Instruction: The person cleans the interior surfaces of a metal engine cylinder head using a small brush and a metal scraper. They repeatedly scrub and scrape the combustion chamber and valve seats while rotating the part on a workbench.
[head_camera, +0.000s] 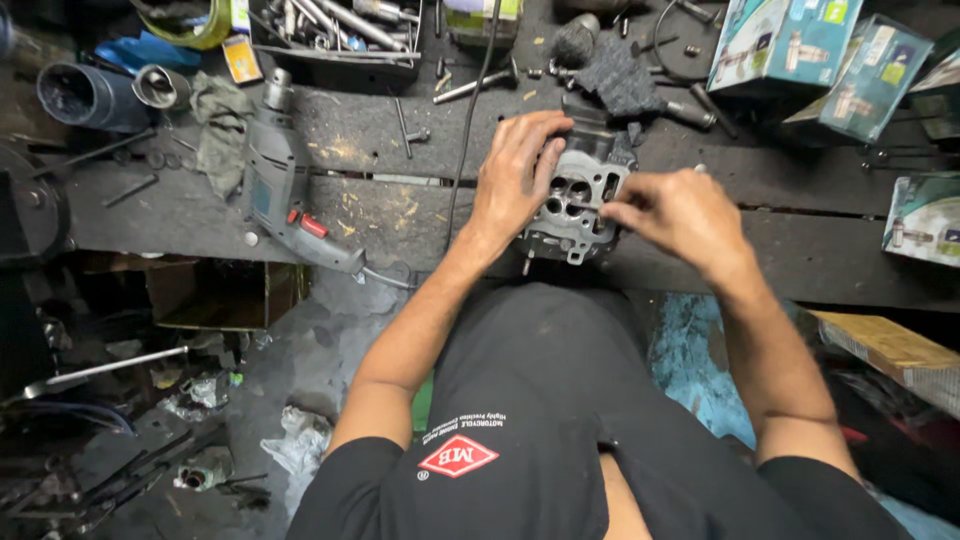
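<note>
Left hand grips the ribbed grey cast-metal cylinder head; right hand pinches its ported face.

A grey electric drill lies on the dark workbench, near a crumpled rag; teal cartons sit far right.

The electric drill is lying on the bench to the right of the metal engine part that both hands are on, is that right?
Not quite. The head view shows the electric drill lying on the bench to the left of the metal engine part, not the right. Both hands, left and right, are indeed on that part.
</note>
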